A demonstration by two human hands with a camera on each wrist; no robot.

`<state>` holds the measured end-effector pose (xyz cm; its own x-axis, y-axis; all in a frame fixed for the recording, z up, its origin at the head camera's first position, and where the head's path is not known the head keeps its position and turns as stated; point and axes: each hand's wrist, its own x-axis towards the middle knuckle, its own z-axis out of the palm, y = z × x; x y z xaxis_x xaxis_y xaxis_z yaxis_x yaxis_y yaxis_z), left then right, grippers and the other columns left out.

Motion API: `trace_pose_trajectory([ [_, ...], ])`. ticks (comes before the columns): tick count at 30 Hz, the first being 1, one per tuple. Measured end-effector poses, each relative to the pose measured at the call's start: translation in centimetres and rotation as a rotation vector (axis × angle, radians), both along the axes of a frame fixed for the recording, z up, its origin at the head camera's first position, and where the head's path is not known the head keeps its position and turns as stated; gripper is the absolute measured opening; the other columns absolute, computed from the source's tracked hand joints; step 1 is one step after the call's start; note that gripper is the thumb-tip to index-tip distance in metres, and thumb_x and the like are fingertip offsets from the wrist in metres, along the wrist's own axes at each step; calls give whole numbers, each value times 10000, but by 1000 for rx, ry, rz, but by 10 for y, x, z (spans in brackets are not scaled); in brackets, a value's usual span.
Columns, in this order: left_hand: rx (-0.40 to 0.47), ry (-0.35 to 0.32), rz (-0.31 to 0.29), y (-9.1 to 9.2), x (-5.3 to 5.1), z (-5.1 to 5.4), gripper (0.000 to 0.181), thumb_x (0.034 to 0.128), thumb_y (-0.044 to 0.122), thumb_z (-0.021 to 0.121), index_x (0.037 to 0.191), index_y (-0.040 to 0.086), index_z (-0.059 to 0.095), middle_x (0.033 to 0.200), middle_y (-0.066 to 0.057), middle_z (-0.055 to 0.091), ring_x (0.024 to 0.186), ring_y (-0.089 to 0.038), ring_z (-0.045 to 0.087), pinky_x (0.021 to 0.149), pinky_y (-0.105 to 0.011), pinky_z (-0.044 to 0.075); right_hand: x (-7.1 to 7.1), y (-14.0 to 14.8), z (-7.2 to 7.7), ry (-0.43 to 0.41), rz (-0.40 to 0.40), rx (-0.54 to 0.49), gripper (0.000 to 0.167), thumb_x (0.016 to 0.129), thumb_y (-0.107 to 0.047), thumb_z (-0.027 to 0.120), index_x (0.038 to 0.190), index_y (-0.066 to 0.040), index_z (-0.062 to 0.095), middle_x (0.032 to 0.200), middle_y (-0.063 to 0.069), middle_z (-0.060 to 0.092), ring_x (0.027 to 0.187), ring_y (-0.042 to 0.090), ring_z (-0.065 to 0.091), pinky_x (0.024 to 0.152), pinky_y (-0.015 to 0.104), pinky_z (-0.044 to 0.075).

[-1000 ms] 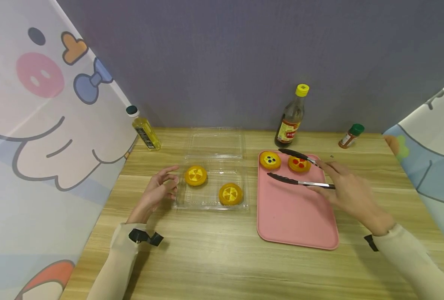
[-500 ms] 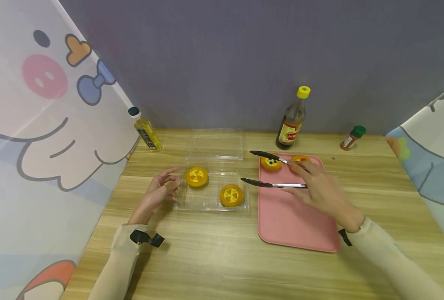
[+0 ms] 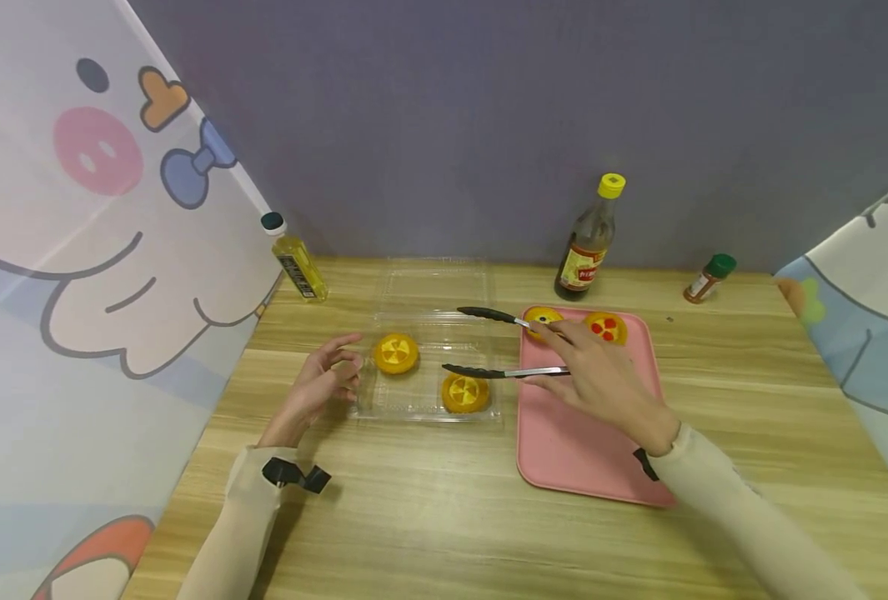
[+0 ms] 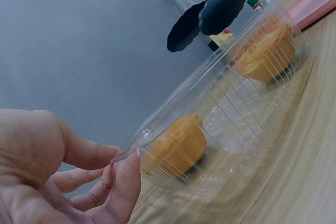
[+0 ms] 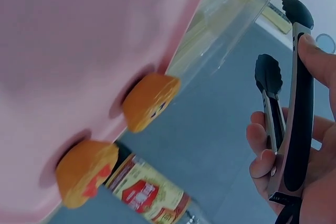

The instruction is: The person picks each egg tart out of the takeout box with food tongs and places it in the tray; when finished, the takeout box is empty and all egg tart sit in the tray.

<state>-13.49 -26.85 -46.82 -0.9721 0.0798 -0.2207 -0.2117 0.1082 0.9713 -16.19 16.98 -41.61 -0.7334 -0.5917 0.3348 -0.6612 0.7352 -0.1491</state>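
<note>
While your right hand [image 3: 601, 375] grips the tongs [image 3: 539, 372], your left hand [image 3: 314, 387] pinches the edge of the clear box [image 3: 424, 417] between thumb and finger. The tongs reach out from your right hand toward your left, their two dark tips spread apart above the box. Inside it sit two tarts with yellow tops: the left tart [image 3: 396, 354], just beside your left hand, and the right tart [image 3: 465, 397], nearer your right hand. From your head view the lower tip crosses in front of the right tart, but the left wrist view shows the tips apart from both. The lid [image 3: 436, 287] lies folded back, beyond your hands.

Beneath your right hand is the pink tray [image 3: 586, 454]; past your fingers, at its far edge, stand the blue-dotted tart [image 3: 543, 314], partly hidden by the tongs and that hand, and the red-topped tart [image 3: 614, 326]. Beyond the tray is the sauce bottle [image 3: 584, 268]. The spice jar [image 3: 708, 281] stands farther right of your right hand, and the oil bottle [image 3: 301, 271] stands beyond your left, all on the wooden surface [image 3: 413, 517].
</note>
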Motion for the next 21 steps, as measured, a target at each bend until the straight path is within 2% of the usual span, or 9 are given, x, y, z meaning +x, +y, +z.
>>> trace_pose_trajectory([
  [6, -4, 3, 5, 1, 0, 0, 567, 1070, 58, 551, 1604, 75, 364, 1174, -125, 572, 731, -113, 597, 555, -236, 571, -2, -17, -3, 23, 44, 0, 786, 848, -553, 817, 1478, -142, 589, 1280, 89, 661, 778, 222, 659, 492, 286, 471],
  [17, -4, 4, 2, 0, -1, -1, 562, 1071, 58, 547, 1604, 80, 368, 1181, -135, 570, 732, -117, 592, 551, -238, 568, -8, -44, -6, 8, 69, 3, 740, 874, -555, 798, 1463, -150, 608, 1241, 107, 685, 757, 194, 664, 459, 263, 457],
  [21, -9, 1, 3, 1, -1, -1, 564, 1071, 62, 549, 1605, 83, 368, 1189, -141, 570, 734, -120, 593, 555, -246, 571, -9, -53, -7, 3, 70, 19, 722, 876, -559, 794, 1451, -158, 621, 1204, 95, 684, 712, 163, 632, 410, 212, 376],
])
